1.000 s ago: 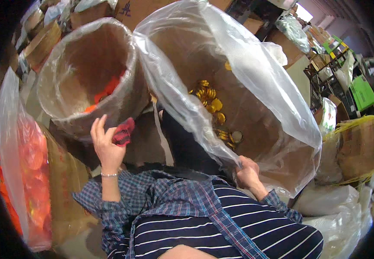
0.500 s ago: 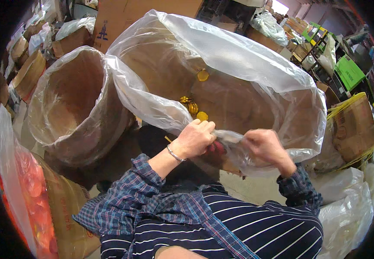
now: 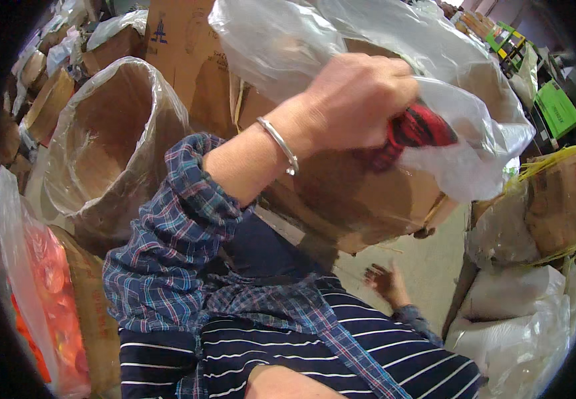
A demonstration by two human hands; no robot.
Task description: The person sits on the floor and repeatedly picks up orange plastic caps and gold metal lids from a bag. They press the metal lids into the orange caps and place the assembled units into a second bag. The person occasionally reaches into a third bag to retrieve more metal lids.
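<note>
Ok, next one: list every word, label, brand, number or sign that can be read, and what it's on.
Print located, not copied out:
Tall cardboard box at the back: dark blue symbol, fainter lettering below.
Green panel, right: light lettering, small.
Carton, lower left: faint marks, too blurred to read.
Red-and-black cloth in the left hand: no readable text.

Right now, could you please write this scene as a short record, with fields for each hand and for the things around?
Left hand: holds a red-and-black cloth; whether it also grips the plastic liner is unclear
Right hand: lower, open, nothing visible in it
Box: large, cardboard, with the liner
To the left: a lined bin
To the right: a carton with yellow straps
</note>
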